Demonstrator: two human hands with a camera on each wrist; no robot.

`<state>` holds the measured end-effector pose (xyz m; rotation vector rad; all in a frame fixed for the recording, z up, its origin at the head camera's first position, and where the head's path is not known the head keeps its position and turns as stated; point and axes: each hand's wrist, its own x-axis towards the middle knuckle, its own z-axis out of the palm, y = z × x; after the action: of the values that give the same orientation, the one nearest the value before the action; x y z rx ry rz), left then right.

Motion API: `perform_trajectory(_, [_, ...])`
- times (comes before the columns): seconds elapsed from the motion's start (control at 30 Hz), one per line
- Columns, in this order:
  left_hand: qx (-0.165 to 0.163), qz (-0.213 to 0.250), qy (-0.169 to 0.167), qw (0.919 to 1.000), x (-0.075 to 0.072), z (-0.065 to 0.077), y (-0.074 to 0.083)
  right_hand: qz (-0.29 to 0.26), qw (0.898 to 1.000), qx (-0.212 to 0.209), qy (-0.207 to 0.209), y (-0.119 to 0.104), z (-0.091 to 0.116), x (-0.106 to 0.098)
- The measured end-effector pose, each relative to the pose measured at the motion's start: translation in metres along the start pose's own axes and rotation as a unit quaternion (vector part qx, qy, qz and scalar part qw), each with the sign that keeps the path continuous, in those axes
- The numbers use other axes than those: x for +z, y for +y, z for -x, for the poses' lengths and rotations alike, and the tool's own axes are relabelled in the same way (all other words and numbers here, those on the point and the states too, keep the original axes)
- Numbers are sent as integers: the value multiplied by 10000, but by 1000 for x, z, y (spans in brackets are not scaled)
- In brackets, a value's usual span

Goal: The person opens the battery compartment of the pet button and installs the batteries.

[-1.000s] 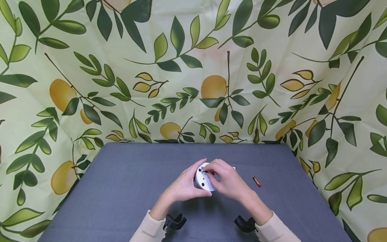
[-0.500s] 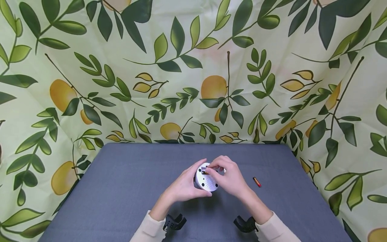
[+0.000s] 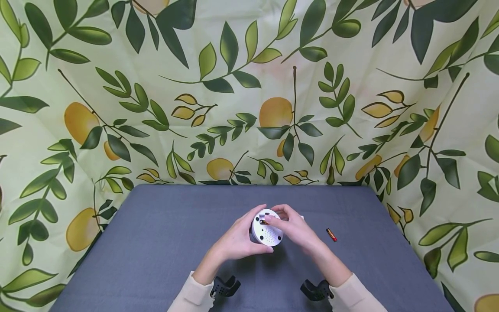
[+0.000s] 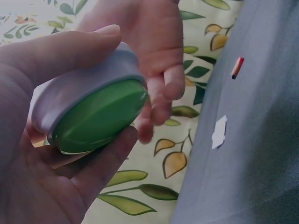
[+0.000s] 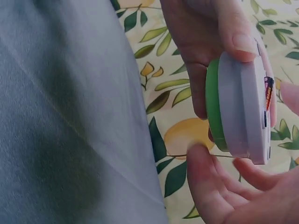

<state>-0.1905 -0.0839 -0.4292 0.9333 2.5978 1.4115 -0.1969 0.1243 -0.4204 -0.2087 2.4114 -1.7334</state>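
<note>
My left hand [image 3: 243,236] holds a round white device [image 3: 270,234] by its rim, thumb at the near edge. Its perforated underside with dark feet faces me; a green dome [image 4: 103,116] covers the other side. In the underside's battery compartment [image 3: 262,216] lies a small battery [image 5: 268,93], standing slightly proud of the surface in the right wrist view. My right hand [image 3: 294,227] is beside the device with its thumb over the battery in the head view. Its other fingers [image 5: 201,163] extend loosely past the rim, nothing gripped between them.
A loose red and black battery [image 3: 331,234] lies on the grey tabletop [image 3: 187,216] to the right. A small white plastic cover [image 4: 219,132] lies on the table, mostly hidden behind my right hand in the head view. Patterned fabric [image 3: 234,130] hangs behind and at both sides.
My right hand's fingers lifted off the compartment, leaving the battery visible there, then came back down with the thumb over it. My left hand stays put; the device has tilted slightly.
</note>
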Motion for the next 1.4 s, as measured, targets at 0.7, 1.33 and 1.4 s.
perform_trajectory(0.7, [93,-218,-21,9997,0,-1,-1,-824,9908,469,-968,7,-9,3])
perform_trajectory(1.33, [28,-128,7,9999,1,1,0,-582,9903,139,-1257,10,-1,-13])
perform_trajectory(1.4, [20,-86,12,10000,1,1,1,-518,9906,77,-1265,11,2,-17])
